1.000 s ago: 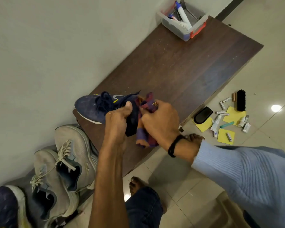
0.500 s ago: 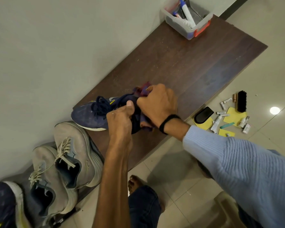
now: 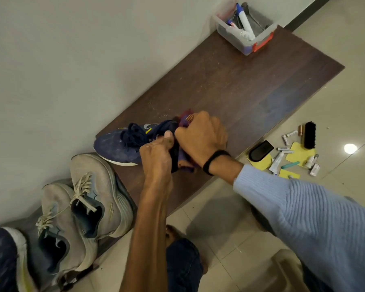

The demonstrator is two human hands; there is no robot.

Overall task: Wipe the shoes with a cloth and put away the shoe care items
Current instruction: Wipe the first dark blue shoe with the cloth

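Observation:
A navy blue shoe (image 3: 116, 147) lies on its side on the dark wooden bench (image 3: 230, 91), toe pointing left. My left hand (image 3: 156, 153) grips the shoe's heel collar, thumb on top. My right hand (image 3: 200, 138) holds a purple and red cloth (image 3: 185, 120) pressed against the heel; most of the cloth is hidden under the hand. On the floor to the right lie the shoe care items: a black brush (image 3: 310, 134), a black oval applicator (image 3: 260, 151), yellow pads (image 3: 300, 153), and small tubes and bottles (image 3: 277, 163).
Two grey sneakers (image 3: 89, 199) stand at the bench's left end, with another navy shoe (image 3: 4, 260) at the lower left. A clear plastic box (image 3: 246, 30) holding markers sits at the bench's far end against the wall. My bare foot (image 3: 172, 231) rests on the tiled floor.
My right hand with the cloth moved from the near side of the heel up and over to its far side. The left hand kept its grip on the shoe.

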